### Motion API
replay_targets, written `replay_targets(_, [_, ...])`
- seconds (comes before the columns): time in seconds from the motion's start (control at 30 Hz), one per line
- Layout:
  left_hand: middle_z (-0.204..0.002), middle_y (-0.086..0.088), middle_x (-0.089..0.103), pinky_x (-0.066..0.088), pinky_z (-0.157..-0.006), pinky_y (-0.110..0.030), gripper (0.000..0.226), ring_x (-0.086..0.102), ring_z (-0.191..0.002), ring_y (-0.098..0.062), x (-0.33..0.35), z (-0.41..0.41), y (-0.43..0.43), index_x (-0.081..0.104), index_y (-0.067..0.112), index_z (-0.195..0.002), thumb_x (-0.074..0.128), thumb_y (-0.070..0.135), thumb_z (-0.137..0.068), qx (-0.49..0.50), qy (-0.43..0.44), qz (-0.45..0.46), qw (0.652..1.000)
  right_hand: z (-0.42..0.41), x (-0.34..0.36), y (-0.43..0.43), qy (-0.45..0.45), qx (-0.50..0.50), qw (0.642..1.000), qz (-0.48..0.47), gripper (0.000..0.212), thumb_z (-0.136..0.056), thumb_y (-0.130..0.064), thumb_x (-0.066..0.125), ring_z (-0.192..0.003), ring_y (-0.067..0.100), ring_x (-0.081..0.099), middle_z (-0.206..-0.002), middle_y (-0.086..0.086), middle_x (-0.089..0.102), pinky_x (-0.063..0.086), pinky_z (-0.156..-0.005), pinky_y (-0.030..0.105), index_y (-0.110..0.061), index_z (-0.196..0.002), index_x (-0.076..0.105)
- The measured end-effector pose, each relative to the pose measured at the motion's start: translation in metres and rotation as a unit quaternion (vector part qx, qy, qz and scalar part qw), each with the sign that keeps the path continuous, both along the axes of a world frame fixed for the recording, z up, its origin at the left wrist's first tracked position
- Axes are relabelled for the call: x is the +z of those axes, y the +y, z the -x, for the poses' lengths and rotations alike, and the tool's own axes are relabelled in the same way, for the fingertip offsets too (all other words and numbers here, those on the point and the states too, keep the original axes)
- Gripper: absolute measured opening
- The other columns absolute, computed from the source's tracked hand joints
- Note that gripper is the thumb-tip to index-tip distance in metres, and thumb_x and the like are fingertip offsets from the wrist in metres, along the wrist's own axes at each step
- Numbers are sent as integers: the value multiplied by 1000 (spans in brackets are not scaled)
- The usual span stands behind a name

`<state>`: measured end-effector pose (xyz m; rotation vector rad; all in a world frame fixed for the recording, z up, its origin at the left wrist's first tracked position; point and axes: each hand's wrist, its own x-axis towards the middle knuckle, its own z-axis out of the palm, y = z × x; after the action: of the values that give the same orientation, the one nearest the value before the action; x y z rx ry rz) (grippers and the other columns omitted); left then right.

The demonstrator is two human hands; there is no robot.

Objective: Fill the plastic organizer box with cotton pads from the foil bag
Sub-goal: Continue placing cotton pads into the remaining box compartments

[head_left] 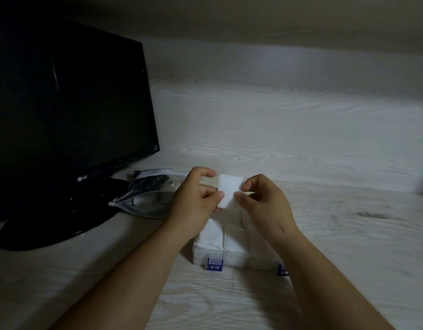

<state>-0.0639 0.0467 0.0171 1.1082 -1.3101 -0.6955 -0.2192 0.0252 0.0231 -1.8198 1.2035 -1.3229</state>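
A white cotton pad stack (228, 190) is held in the air between both hands. My left hand (195, 198) pinches its left edge and my right hand (263, 201) pinches its right edge. Directly below them sits the clear plastic organizer box (220, 248) with blue latches (214, 265), its visible compartments holding white pads. The silver foil bag (146, 198) lies on the desk to the left of my left hand, its mouth facing left.
A black monitor (67, 110) on a round stand (53, 222) fills the left side, just behind the foil bag. The light wood-grain desk (336, 234) extends right and toward me. A wood-grain back wall (277, 103) rises behind.
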Motion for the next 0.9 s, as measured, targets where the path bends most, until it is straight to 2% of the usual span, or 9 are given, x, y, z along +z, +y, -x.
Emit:
replay_targets(0.1, [-78, -9, 70, 59, -66, -32, 29, 70, -76, -23, -2, 0, -3, 48, 22, -90, 65, 0, -87, 3, -25, 12, 1000, 1, -1, -2, -1, 1, 1000, 8, 12, -85, -15, 70, -62, 6, 58, -77, -3, 67, 47, -60, 20, -18, -84, 58])
replay_targets(0.17, [-76, 0, 66, 57, -68, -32, 22, 66, -75, -19, -4, 0, -5, 55, 22, -81, 68, 5, -86, 27, -97, 26, 995, 2, -2, -4, 9, -5, 1000, 10, 11, -85, -14, 70, -67, 10, 62, -78, -3, 69, 51, -64, 25, -19, -82, 61])
replay_targets(0.27, [-82, 9, 64, 52, -72, -27, 17, 59, -73, -8, -6, 3, -5, 63, 29, -83, 69, 13, -86, 42, -173, 17, 984, 2, -5, -8, 49, -18, 999, 11, 11, -86, -13, 68, -69, 5, 63, -79, -7, 69, 47, -59, 11, -23, -83, 64])
replay_targets(0.37, [-85, 12, 60, 50, -76, -25, 21, 55, -76, -1, -11, 2, -5, 60, 39, -88, 69, 20, -85, 30, -211, -2, 977, 2, -7, -9, 92, -23, 995, 5, 13, -86, -12, 67, -69, 2, 62, -80, -8, 68, 43, -55, 6, -24, -83, 64])
replay_targets(0.53, [-93, 12, 63, 52, -83, -26, 18, 59, -87, 1, -17, -1, -9, 62, 42, -91, 68, 24, -87, 19, -222, -26, 974, 3, -9, -10, 144, -26, 989, 17, 14, -86, -14, 66, -68, 1, 60, -76, -14, 64, 43, -59, 5, -28, -84, 65])
replay_targets(0.67, [-93, 11, 63, 50, -82, -22, 21, 59, -86, 2, -19, -2, -11, 62, 42, -92, 68, 23, -87, 16, -222, -36, 974, 3, -11, -13, 166, -30, 985, 24, 11, -87, -17, 65, -70, -2, 58, -77, -15, 63, 41, -59, 5, -29, -87, 66])
replay_targets(0.77, [-98, 10, 62, 47, -80, -18, 25, 58, -87, 3, -21, -3, -13, 61, 43, -100, 68, 22, -88, 7, -211, -44, 976, 4, -13, -14, 170, -31, 984, 31, 9, -88, -18, 65, -69, -4, 56, -78, -16, 61, 40, -60, 3, -25, -92, 68])
replay_targets(0.9, [-101, 11, 62, 48, -85, -20, 26, 58, -92, 3, -22, -4, -14, 66, 32, -113, 66, 20, -90, 11, -217, -46, 975, 4, -13, -15, 170, -28, 985, 33, 11, -89, -17, 65, -74, 2, 60, -82, -14, 65, 41, -62, 5, -25, -94, 70])
